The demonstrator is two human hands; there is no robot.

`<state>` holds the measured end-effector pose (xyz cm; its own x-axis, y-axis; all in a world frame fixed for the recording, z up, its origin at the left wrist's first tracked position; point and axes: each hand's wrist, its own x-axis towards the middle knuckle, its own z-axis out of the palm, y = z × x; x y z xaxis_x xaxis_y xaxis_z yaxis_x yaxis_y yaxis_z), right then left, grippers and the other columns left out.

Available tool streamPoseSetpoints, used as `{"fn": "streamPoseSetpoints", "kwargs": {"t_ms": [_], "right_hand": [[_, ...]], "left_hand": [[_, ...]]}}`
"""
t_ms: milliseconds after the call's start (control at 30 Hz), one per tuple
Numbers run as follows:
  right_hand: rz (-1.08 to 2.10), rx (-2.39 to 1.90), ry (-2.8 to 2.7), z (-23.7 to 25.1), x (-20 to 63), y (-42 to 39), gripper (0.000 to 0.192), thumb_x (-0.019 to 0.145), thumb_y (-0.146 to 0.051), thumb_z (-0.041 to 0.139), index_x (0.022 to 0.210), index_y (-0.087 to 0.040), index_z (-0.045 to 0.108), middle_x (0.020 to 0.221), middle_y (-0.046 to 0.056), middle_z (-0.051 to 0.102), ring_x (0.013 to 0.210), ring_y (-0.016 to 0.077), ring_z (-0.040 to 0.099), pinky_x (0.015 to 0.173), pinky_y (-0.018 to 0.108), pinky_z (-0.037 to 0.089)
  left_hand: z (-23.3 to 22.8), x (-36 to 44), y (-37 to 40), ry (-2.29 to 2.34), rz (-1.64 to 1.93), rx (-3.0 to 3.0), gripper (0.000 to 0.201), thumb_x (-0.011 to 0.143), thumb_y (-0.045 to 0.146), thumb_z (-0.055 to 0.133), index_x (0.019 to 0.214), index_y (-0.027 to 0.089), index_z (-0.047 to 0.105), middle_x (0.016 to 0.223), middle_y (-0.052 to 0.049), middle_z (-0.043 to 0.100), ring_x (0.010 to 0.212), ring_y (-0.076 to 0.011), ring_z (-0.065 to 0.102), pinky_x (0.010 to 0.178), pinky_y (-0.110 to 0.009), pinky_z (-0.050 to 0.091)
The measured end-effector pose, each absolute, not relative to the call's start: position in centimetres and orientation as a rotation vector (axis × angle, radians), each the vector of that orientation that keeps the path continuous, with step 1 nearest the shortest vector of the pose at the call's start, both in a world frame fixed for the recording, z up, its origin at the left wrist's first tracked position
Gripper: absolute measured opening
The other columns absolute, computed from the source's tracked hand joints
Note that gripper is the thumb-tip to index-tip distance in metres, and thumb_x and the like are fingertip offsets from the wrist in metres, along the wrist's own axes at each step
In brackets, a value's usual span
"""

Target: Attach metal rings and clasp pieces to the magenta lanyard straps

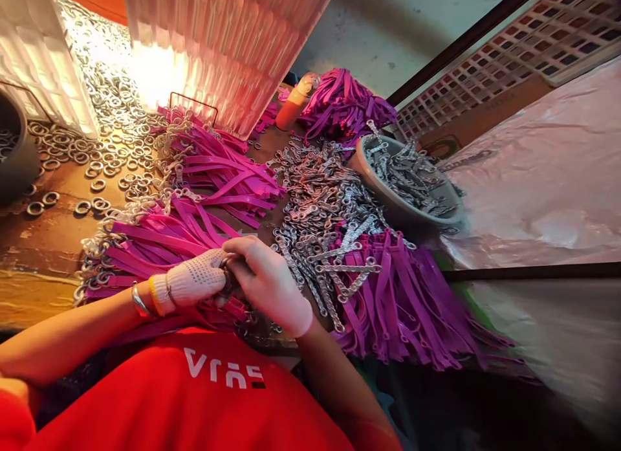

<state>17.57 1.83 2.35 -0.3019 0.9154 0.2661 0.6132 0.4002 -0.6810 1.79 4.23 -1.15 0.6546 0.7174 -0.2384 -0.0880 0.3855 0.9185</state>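
My left hand (196, 279) wears a white knitted glove and is closed around a small metal ring or clip, with bangles on the wrist. My right hand (269, 279) is bare and presses against the same small metal piece (228, 279); the piece is mostly hidden between the fingers. Both hands rest close to my chest above a pile of purple straps with rings attached (160, 237). Just right of the hands lies a heap of metal chain clips (320, 205).
Loose metal rings (92, 160) cover the table's left. A grey bowl of metal clips (412, 179) stands right of the heap. More purple straps (412, 302) hang over the front edge, and another bundle (344, 101) sits behind. An orange bottle (295, 101) stands at the back. A dark bowl (14, 153) sits far left.
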Motion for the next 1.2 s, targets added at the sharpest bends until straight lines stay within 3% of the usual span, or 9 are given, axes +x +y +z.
{"fn": "streamPoseSetpoints", "kwargs": {"t_ms": [233, 400, 500, 600, 800, 900, 967, 1100, 1200], "right_hand": [[0.59, -1.505, -1.705, 1.1, 17.5, 1.5, 0.022, 0.092, -0.021, 0.057, 0.113, -0.022, 0.063, 0.104, 0.002, 0.071, 0.091, 0.016, 0.066, 0.086, 0.029, 0.053], [0.445, -1.468, -2.006, 1.4, 17.8, 1.5, 0.036, 0.098, -0.019, 0.043, 0.132, -0.016, 0.054, 0.119, 0.014, 0.063, 0.106, 0.0211, 0.062, 0.093, 0.035, 0.05], [0.389, -1.473, -2.282, 2.2, 18.0, 1.9, 0.028, 0.098, -0.019, 0.04, 0.109, -0.016, 0.065, 0.095, 0.01, 0.067, 0.087, 0.0209, 0.063, 0.079, 0.031, 0.048], [0.313, -1.585, -2.36, 2.8, 18.3, 1.8, 0.027, 0.097, -0.027, 0.046, 0.078, -0.019, 0.064, 0.07, 0.004, 0.063, 0.068, 0.0186, 0.058, 0.067, 0.029, 0.041], [0.618, -1.665, -1.853, 2.6, 19.8, 0.7, 0.023, 0.099, -0.035, 0.05, 0.086, -0.021, 0.063, 0.073, -0.002, 0.065, 0.067, 0.0133, 0.056, 0.065, 0.024, 0.038], [0.493, -1.687, -1.629, 1.7, 20.3, -0.1, 0.023, 0.099, -0.033, 0.05, 0.08, -0.022, 0.06, 0.07, -0.003, 0.061, 0.064, 0.0125, 0.052, 0.064, 0.024, 0.037], [0.521, -1.667, -1.626, 0.8, 20.0, -0.6, 0.024, 0.098, -0.03, 0.051, 0.076, -0.022, 0.058, 0.066, -0.004, 0.058, 0.062, 0.0119, 0.05, 0.062, 0.024, 0.035], [0.448, -1.629, -1.769, -1.5, 18.6, -1.3, 0.024, 0.098, -0.029, 0.051, 0.077, -0.021, 0.06, 0.067, -0.002, 0.06, 0.062, 0.0125, 0.053, 0.061, 0.026, 0.033], [0.28, -1.642, -1.835, -2.6, 18.0, -1.3, 0.022, 0.099, -0.031, 0.05, 0.086, -0.02, 0.064, 0.072, 0.001, 0.066, 0.066, 0.0146, 0.057, 0.063, 0.027, 0.035]], "left_hand": [[0.0, 0.6, 3.6, 0.87, 0.698, 1.005, 0.024, 0.091, 0.04, 0.06, 0.087, 0.016, 0.055, 0.056, 0.005, 0.053, 0.043, -0.0066, 0.042, 0.041, -0.018, 0.031], [1.0, 0.3, 4.3, 0.951, 0.666, 1.346, 0.027, 0.091, 0.035, 0.057, 0.073, 0.014, 0.057, 0.056, 0.002, 0.056, 0.049, -0.0076, 0.046, 0.047, -0.019, 0.036], [0.9, 0.4, 4.7, 0.961, 0.607, 1.357, 0.024, 0.088, 0.033, 0.056, 0.071, 0.016, 0.053, 0.056, 0.002, 0.054, 0.047, -0.0076, 0.044, 0.044, -0.018, 0.034], [0.4, 0.7, 4.7, 0.933, 0.548, 1.137, 0.02, 0.086, 0.031, 0.054, 0.073, 0.018, 0.05, 0.056, 0.004, 0.05, 0.044, -0.0074, 0.042, 0.041, -0.018, 0.031], [1.6, 2.9, 8.0, 0.837, 0.452, 1.212, 0.023, 0.088, 0.038, 0.052, 0.076, 0.019, 0.055, 0.055, 0.004, 0.045, 0.041, -0.0082, 0.036, 0.038, -0.02, 0.028], [2.9, 6.6, 13.4, 0.933, 0.325, 1.951, 0.027, 0.092, 0.031, 0.052, 0.082, 0.014, 0.07, 0.064, -0.004, 0.061, 0.053, -0.0114, 0.05, 0.049, -0.022, 0.037], [3.4, 10.3, 17.6, 1.065, 0.235, 2.304, 0.025, 0.088, 0.021, 0.056, 0.1, 0.013, 0.077, 0.087, -0.011, 0.073, 0.077, -0.0193, 0.064, 0.065, -0.027, 0.047], [3.3, 17.9, 23.1, 1.109, 0.102, 2.441, 0.029, 0.083, 0.007, 0.063, 0.108, 0.0, 0.075, 0.106, -0.027, 0.072, 0.101, -0.0313, 0.067, 0.089, -0.039, 0.05], [2.1, 21.6, 23.8, 1.128, 0.014, 2.461, 0.025, 0.087, 0.016, 0.069, 0.108, 0.005, 0.073, 0.112, -0.02, 0.071, 0.108, -0.0287, 0.066, 0.098, -0.046, 0.05]]}}
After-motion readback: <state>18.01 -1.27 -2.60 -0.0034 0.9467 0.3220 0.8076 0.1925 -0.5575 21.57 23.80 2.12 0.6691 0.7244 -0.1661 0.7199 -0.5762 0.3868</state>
